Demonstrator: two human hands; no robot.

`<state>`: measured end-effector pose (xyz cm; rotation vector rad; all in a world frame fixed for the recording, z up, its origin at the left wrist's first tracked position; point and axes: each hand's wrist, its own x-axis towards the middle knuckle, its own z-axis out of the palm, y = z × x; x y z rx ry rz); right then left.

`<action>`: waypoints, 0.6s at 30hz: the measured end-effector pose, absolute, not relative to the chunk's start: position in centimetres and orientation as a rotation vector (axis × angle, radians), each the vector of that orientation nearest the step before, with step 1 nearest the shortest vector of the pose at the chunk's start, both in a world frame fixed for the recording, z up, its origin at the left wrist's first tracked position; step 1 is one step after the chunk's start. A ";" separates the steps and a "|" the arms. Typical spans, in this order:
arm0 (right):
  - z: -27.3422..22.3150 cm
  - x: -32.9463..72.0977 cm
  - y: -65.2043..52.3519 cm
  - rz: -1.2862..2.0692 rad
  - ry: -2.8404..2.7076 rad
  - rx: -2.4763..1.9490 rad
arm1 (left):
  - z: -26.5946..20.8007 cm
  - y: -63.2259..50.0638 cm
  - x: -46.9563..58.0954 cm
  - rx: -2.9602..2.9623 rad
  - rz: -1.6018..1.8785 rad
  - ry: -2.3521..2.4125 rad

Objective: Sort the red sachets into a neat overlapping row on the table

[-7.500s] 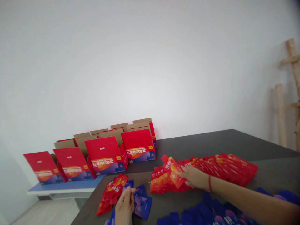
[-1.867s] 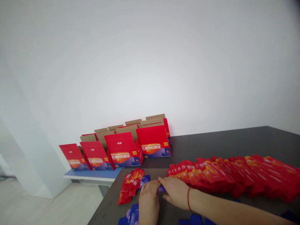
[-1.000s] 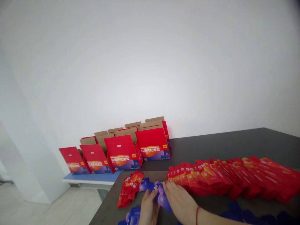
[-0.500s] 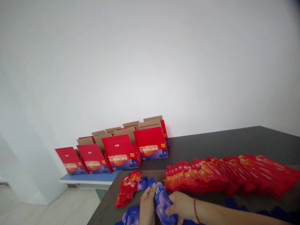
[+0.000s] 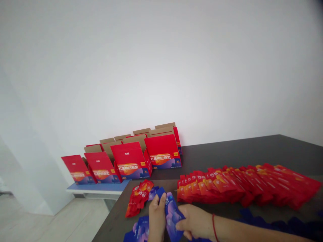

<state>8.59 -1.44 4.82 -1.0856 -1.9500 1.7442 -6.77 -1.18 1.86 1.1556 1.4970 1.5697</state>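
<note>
Both hands are closed on blue-purple sachets low in the head view. My left hand (image 5: 157,215) pinches the upper part with thumb on top. My right hand (image 5: 193,222), with a red string at the wrist, grips the lower right edge of the blue sachet (image 5: 172,215). Whether one sachet or several lie in the grip, I cannot tell. Left of my left hand lie a small pile of red sachets (image 5: 138,198) and, nearer me, more blue sachets (image 5: 141,229). A long overlapping row of red sachets (image 5: 217,185) spreads behind and right of my right hand.
Open red cartons (image 5: 131,159) stand in rows at the back left, some on the dark table (image 5: 222,151), others on a lower blue-topped table (image 5: 101,187). Dark blue sachets (image 5: 280,224) lie by my right forearm. A white wall (image 5: 161,67) rises behind.
My hands stay closed on the blue sachet, which has turned slightly more upright. My right hand has shifted a little. The whole view has moved slightly.
</note>
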 end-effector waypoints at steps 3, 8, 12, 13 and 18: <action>5.4 9.5 -1.7 1.665 -2.115 -1.113 | 1.6 -1.0 -7.0 1.187 1.557 1.493; 7.1 11.7 -2.4 0.320 -2.598 -1.036 | 1.4 -0.7 -7.0 1.071 1.553 1.370; 8.0 12.0 -3.4 -0.338 -2.749 -0.605 | 1.4 -0.9 -6.1 1.005 1.508 1.275; 7.9 11.8 -3.6 -0.401 -2.762 -0.543 | 1.5 -1.0 -5.8 1.008 1.488 1.264; 7.2 11.2 -3.6 -0.516 -2.779 -0.431 | 1.6 -1.3 -4.9 1.063 1.334 1.170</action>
